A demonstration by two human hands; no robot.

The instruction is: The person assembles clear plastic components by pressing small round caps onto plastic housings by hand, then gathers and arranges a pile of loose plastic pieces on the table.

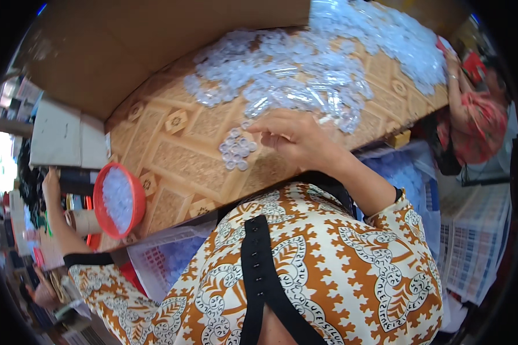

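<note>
My right hand (296, 138) reaches over the patterned tabletop (178, 155) with its index finger stretched out and the other fingers bent. Its fingertip is at the upper edge of a small cluster of clear round pieces (236, 150), where one piece lies close to it. Beyond the hand spreads a heap of clear plastic pieces (276, 72), some looking like short tubes. My left hand (50, 179) is far to the left, beside a white box (63, 135); its fingers are too small and hidden to read. Nearer me, a red bowl (138, 201) holds whitish translucent pieces.
A tall cardboard wall (109, 52) bounds the table's far left. Crates of translucent pieces stand below the near edge, a white one (147, 259) at left and another (434, 198) at right. A co-worker in red floral clothing (480, 135) reaches to the heap at the right.
</note>
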